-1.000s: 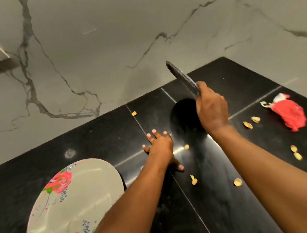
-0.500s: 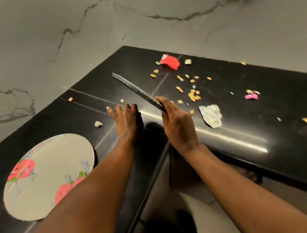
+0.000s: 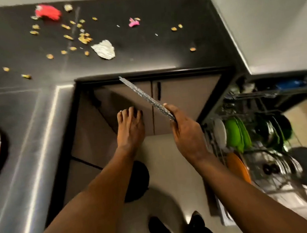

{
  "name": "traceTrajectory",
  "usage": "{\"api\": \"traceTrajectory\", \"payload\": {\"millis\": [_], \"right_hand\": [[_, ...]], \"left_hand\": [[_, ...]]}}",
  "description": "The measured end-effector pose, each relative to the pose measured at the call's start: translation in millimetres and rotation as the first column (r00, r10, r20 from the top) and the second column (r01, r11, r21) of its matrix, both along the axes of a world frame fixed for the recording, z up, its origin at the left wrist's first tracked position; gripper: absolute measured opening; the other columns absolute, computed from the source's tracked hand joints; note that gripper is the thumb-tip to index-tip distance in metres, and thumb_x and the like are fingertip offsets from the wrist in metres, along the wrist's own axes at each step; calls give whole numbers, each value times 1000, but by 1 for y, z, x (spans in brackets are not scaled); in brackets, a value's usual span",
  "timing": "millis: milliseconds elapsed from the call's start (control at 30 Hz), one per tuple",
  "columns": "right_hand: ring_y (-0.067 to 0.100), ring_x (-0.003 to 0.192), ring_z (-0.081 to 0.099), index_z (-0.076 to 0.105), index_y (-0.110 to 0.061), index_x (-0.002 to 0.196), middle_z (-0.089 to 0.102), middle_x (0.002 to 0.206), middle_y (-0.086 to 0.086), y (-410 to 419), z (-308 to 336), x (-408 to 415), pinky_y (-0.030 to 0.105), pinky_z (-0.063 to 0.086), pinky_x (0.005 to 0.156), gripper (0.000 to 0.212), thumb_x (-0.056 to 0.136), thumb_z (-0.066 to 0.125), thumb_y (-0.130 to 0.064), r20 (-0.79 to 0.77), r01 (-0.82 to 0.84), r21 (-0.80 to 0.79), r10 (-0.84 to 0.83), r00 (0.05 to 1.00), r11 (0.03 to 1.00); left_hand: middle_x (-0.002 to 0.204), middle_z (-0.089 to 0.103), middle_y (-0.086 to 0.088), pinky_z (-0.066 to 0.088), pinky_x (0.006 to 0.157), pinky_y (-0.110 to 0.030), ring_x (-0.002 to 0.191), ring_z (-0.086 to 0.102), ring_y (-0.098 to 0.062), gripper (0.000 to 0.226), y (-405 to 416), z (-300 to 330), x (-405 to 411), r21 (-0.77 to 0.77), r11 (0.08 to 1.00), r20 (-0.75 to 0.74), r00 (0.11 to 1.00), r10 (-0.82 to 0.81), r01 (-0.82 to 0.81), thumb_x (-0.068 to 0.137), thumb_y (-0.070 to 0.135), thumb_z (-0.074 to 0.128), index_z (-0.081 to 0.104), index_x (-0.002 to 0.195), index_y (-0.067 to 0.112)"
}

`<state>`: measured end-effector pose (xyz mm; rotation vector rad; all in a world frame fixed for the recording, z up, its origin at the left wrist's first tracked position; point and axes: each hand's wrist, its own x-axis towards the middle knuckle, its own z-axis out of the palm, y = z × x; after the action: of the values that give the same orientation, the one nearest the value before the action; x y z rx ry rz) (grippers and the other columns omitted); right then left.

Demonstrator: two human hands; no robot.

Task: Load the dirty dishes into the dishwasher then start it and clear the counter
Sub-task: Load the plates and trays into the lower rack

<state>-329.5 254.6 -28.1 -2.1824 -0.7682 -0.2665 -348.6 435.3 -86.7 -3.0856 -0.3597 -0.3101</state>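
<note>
The dishwasher rack (image 3: 255, 162) at the right holds green plates (image 3: 237, 135), a white bowl (image 3: 220, 133), an orange plate (image 3: 239, 167) and steel dishes. The right hand (image 3: 186, 131) grips a speckled plate (image 3: 146, 97) edge-on above the floor; the left hand (image 3: 130, 128) hangs relaxed, empty. Scraps litter the worktop (image 3: 142, 59). No writing is readable.

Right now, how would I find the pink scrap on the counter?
Look at the black stone counter, toward its far edge. Right of the scattered yellow crumbs lies the small pink scrap; it is far smaller than the red crumpled wrapper.
</note>
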Motion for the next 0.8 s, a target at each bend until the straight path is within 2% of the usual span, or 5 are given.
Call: {"api": "traceTrajectory", "payload": {"millis": [233,367,467,633,800], "right_hand": [[24,108,64,48,-17,134,64,126,8,-124,-60,-44,35,52,91,44,91,48,-7,-160,207,-61,-214,964,977],[32,86,68,53,-12,130,69,111,14,-203,-87,-67,39,58,68,43,88,57,-1,-178,339,-119,-356,917,933],[33,63,64,48,-18,131,70,92,17,-267,-105,-78,27,45,53,45,89,58,-5,-234,429,-203,-469,852,880],[39,67,64,54,-11,132,68,83,19,-372,-136,-78,43,52,56,37,95,53,-9,-378,519,-267,-583,719,812],[35,72,65,51,-10,133,69,87,18,-446,-181,-52,36,50,62,36,97,51,-11,-390,551,-326,-641,661,768]], "left_hand": [[97,53,-16,41,76,-43,86,50,-36,14,-112,-45,3,-96,988,-204,969,-140,122,82,12,61,59,95,8],[119,50,-16,39,88,-42,105,48,-36,26,-179,-79,-3,-193,969,-415,883,-220,151,93,15,48,53,117,8],[129,45,-15,39,95,-40,117,44,-35,34,-235,-102,-8,-236,963,-547,801,-243,131,96,20,47,48,127,8],[132,45,-14,40,97,-40,120,45,-33,37,-329,-134,-23,-268,962,-668,708,-230,60,96,23,49,45,130,10],[143,38,-11,38,101,-39,129,40,-31,59,-406,-189,-25,-347,937,-736,628,-251,-31,93,34,57,35,143,12]]}}
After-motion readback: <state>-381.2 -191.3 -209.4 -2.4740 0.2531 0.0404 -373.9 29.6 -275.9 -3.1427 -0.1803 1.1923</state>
